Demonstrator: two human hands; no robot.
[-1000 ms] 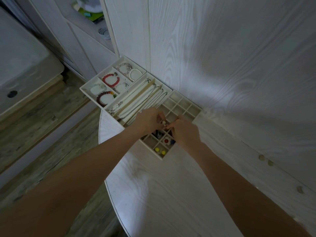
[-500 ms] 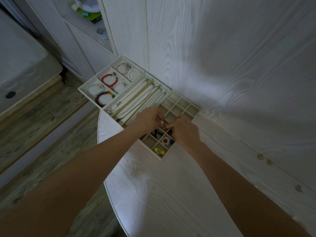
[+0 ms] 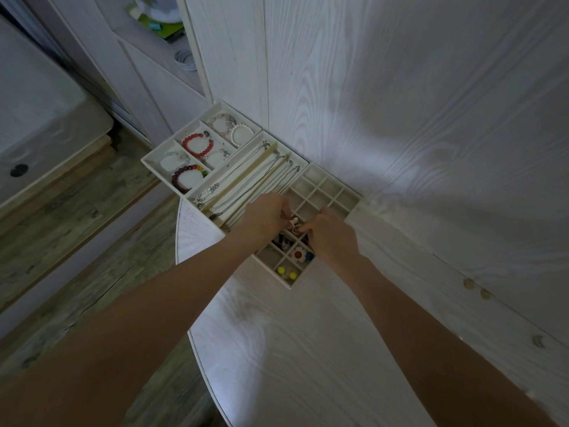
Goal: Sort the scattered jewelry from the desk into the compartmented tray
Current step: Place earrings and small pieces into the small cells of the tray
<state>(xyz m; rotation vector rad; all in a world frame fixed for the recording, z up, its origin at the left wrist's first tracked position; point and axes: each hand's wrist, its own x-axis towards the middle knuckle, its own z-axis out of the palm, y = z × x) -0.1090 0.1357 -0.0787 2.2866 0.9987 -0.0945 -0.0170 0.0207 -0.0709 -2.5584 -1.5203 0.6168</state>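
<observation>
- White wood-grain covered the desk [image 3: 277, 359], and the compartmented tray [image 3: 354, 197] sat at its far edge against the wall panel [image 3: 400, 103].
- Both hands met over the small-square grid at the right end of the tray. The left hand [image 3: 264, 215] had its fingers curled, pinching a small pale piece of jewelry [image 3: 293, 221] at the fingertips.
- The right hand [image 3: 331, 238] was curled too, its fingertips touching the same small piece from the other side; whether it gripped the piece or only touched it could not be told.
- Just below the hands, one grid cell held a white flower-shaped piece with a red centre [image 3: 298, 254], with a blue bead [image 3: 309, 257] beside it.
- The nearest cell held two yellow beads [image 3: 286, 272]. Dark small items [image 3: 283, 241] lay in a cell partly hidden under the left hand.
- The far grid cells showed only their bare floors.
- Long chain necklaces [image 3: 246, 183] lay stretched in the tray's middle section.
- The left section held bracelets: a red bead bracelet [image 3: 197, 145], a dark red bracelet with coloured beads [image 3: 186, 177], a white pearl bracelet [image 3: 241, 135], and paler ones near them.
- Wooden floor [image 3: 77, 226] showed at the left, beside the desk's rounded edge.
</observation>
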